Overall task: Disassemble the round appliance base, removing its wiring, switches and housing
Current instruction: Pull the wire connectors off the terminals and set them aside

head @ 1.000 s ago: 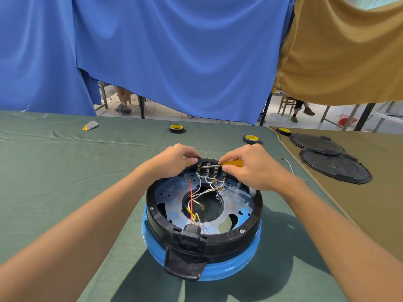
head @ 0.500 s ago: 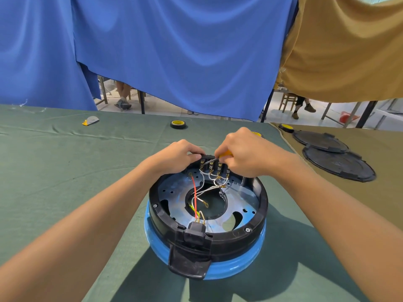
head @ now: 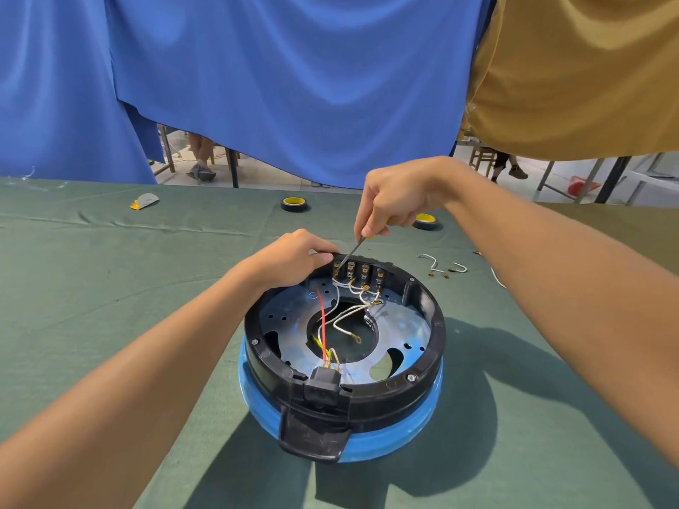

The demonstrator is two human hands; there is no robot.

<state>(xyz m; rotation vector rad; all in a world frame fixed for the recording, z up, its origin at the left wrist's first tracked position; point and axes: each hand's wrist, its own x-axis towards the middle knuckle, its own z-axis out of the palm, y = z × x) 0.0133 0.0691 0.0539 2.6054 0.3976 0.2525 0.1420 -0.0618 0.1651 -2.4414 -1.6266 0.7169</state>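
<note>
The base sits on the table, open side up. The left hand grips its far rim; the right hand pinches a screwdriver, tip at the leftmost of 4 switch terminals. 2 freed wires lie on the cloth — but the inner wiring, switches and housing remain in place, so the job looks early.

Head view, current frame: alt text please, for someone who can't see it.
The right hand holds a thin screwdriver tip-down at the switch terminals on the far rim of an opened round appliance base, while the left hand grips that rim beside them. White, red and yellow wires run across its inside.
</note>
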